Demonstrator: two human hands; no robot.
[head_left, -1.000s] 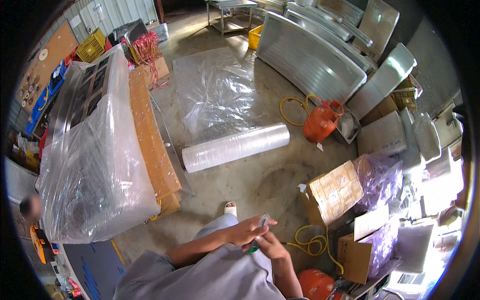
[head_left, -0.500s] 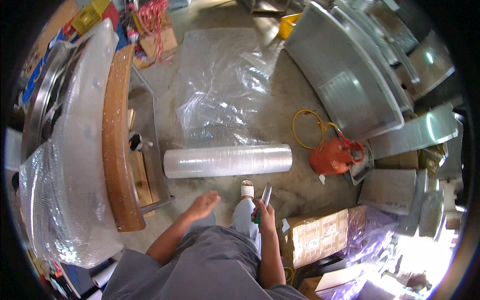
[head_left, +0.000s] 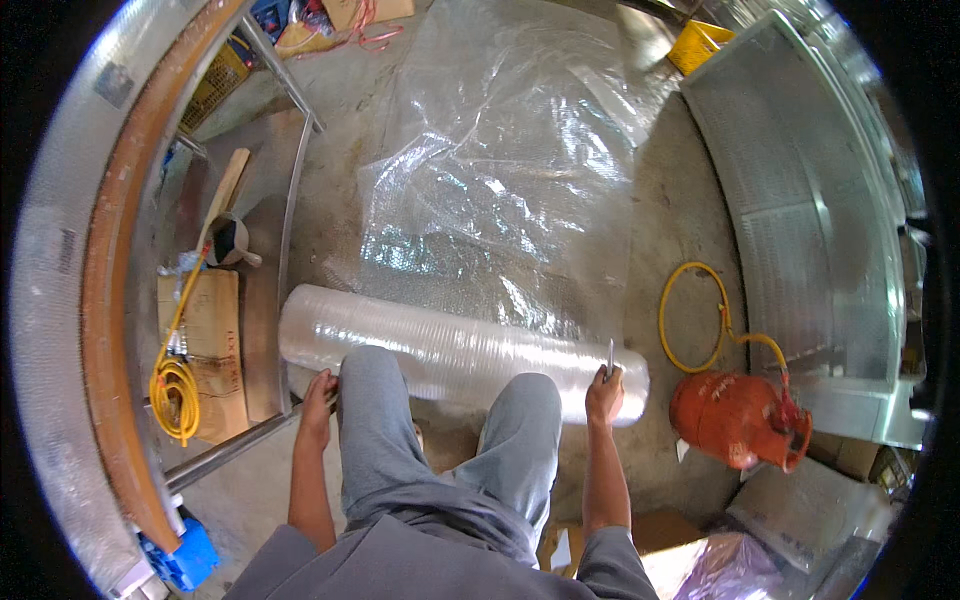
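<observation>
**Both hands at the roll of bubble wrap**

The fingers of the right hand (head_left: 603, 394) were curled shut around a thin metal blade or tool (head_left: 610, 357), which stood upright out of the fist, its tip against the right end of the roll of bubble wrap (head_left: 450, 350). The left hand (head_left: 319, 392) rested by the roll's lower left edge, fingers bent loosely and touching the plastic; whether they actually gripped it could not be told.

The roll lay on its side across the concrete floor (head_left: 330, 210), just in front of the person's grey-trousered knees (head_left: 372, 380). A loose sheet of bubble wrap (head_left: 510, 180) spread away from it over the floor beyond.

To the right, near the roll's end, sat an orange gas cylinder (head_left: 735, 420) with a yellow hose (head_left: 690, 310) looped beside it. Farther right leaned a large perforated metal panel (head_left: 800, 220). To the left stood a metal frame (head_left: 285, 220) holding cardboard boxes (head_left: 205, 330) and a coiled yellow cord (head_left: 172, 385).
</observation>
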